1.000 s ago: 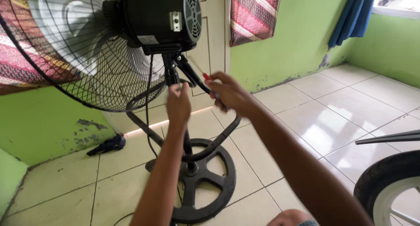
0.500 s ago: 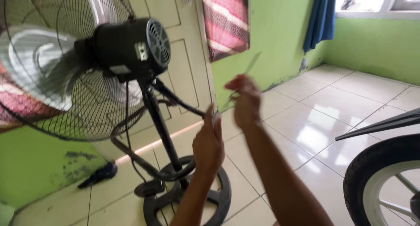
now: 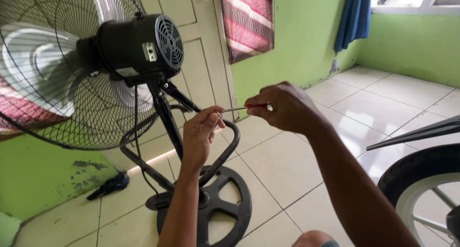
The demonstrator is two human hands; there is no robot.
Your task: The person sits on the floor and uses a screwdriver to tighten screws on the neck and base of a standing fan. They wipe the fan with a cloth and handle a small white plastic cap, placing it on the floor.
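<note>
1. Centrally, a thin metal-shafted screwdriver with a red handle [image 3: 244, 107] lies almost level between the two hands, in front of the fan's stand and at about the height of the upper curve of its bracket; held flat like that, its tip comes straight to the other hand's fingertips.
2. The right hand [image 3: 282, 108] is closed around the red handle, fingers curled narrow, so that only a short piece of the handle shows.
3. The left hand [image 3: 200, 132] pinches thumb and forefinger together at the shaft's tip; something small may sit in that pinch, but it cannot be made out.
4. Just behind the hands stands the black upright pole [image 3: 167, 122] of a pedestal fan, with a curved black tube bracket [image 3: 229, 146] looping round it.
5. Above, the black ribbed motor housing [image 3: 139, 48] carries the round wire guard [image 3: 72, 103].
6. Below, a black spoked round base [image 3: 220, 208] rests on the pale tiled floor [image 3: 364, 108]; a dark tyre [image 3: 417, 180] stands at the right.
</note>
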